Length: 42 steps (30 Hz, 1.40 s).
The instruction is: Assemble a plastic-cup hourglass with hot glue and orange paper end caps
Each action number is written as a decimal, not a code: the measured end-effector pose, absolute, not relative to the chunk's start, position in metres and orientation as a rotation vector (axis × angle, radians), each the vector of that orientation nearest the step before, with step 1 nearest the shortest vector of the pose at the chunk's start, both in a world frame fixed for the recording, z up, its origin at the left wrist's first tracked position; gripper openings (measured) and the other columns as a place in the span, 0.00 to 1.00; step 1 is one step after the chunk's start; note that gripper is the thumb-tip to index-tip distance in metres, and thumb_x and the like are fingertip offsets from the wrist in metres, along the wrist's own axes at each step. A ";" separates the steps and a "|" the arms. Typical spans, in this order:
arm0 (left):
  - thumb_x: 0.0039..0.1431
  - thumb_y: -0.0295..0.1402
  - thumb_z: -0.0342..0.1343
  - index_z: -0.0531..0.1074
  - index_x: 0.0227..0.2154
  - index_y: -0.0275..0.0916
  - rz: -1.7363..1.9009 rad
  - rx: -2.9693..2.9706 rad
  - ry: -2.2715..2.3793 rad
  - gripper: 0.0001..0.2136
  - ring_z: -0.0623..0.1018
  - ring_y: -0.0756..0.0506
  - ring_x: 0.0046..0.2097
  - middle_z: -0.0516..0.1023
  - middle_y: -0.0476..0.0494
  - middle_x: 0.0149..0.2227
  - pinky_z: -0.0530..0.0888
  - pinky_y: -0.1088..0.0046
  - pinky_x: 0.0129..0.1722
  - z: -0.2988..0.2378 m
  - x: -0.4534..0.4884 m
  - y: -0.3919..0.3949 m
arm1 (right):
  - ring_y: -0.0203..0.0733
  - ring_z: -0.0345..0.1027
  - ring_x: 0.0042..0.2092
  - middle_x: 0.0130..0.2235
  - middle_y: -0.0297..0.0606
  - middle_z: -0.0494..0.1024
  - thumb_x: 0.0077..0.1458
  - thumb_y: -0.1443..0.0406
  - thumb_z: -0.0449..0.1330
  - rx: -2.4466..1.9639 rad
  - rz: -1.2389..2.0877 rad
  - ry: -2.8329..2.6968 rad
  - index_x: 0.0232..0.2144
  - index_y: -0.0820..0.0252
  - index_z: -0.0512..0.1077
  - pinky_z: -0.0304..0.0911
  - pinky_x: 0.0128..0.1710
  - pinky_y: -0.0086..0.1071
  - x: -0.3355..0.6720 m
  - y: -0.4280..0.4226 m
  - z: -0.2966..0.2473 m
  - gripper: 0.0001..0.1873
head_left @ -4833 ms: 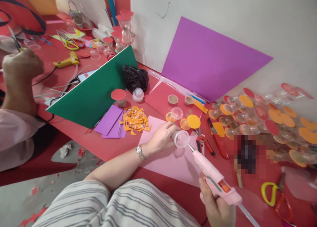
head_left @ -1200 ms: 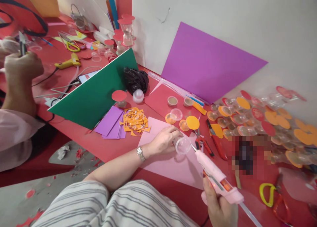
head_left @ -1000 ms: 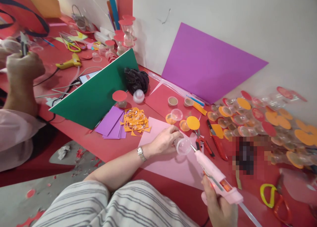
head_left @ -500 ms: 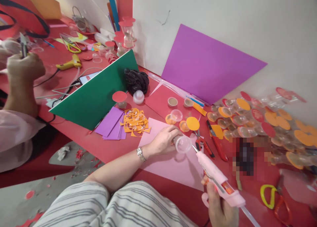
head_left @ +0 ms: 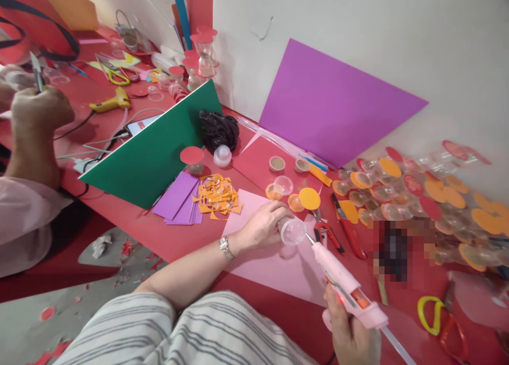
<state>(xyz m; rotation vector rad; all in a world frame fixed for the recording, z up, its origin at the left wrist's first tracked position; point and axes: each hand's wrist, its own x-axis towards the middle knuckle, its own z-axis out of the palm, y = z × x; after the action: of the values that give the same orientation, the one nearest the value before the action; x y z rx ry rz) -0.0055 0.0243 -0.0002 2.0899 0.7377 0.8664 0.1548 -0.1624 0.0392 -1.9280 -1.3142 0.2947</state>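
My left hand (head_left: 263,225) is closed round a small clear plastic cup (head_left: 292,231), holding it on its side over a pink sheet (head_left: 274,264) with its mouth turned towards me. My right hand (head_left: 352,336) grips a pink glue gun (head_left: 347,288) from below. The gun's metal nozzle touches the cup's rim on the right side. A watch sits on my left wrist.
A green board (head_left: 153,150), purple sheet (head_left: 334,105), purple paper stack (head_left: 177,198), orange scraps (head_left: 217,192), red cutters (head_left: 326,229) and yellow-handled scissors (head_left: 437,314) lie around. Many capped clear cups (head_left: 417,195) pile at the right. Another person's hand (head_left: 35,121) holds a tool at far left.
The cup and glue gun nozzle have stayed together, shifting only slightly as the nozzle works along the rim. The other person's hand has barely moved.
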 end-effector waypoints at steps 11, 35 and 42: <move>0.55 0.26 0.59 0.71 0.42 0.37 0.838 2.091 0.784 0.12 0.76 0.44 0.44 0.74 0.40 0.43 0.74 0.68 0.46 0.000 -0.006 0.024 | 0.38 0.67 0.17 0.18 0.38 0.74 0.61 0.45 0.54 -1.943 0.356 -1.296 0.29 0.62 0.77 0.63 0.17 0.29 0.154 -0.169 0.038 0.28; 0.56 0.29 0.59 0.70 0.41 0.37 0.752 2.171 0.760 0.10 0.75 0.44 0.43 0.75 0.40 0.41 0.73 0.70 0.45 -0.003 -0.005 0.025 | 0.38 0.71 0.24 0.35 0.48 0.82 0.61 0.50 0.57 -1.819 0.468 -1.219 0.36 0.63 0.76 0.66 0.18 0.28 0.154 -0.168 0.034 0.21; 0.55 0.28 0.58 0.70 0.42 0.38 0.727 2.177 0.829 0.11 0.76 0.44 0.42 0.76 0.42 0.40 0.72 0.69 0.45 -0.004 -0.004 0.025 | 0.37 0.67 0.22 0.31 0.45 0.80 0.58 0.47 0.58 -1.832 0.502 -1.176 0.36 0.62 0.74 0.65 0.18 0.29 0.155 -0.170 0.031 0.22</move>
<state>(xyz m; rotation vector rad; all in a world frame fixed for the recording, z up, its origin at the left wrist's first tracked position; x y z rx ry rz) -0.0038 0.0250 -0.0036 2.1772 0.8294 0.7271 0.1555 -0.1704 0.0314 -1.8317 -1.1760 0.5020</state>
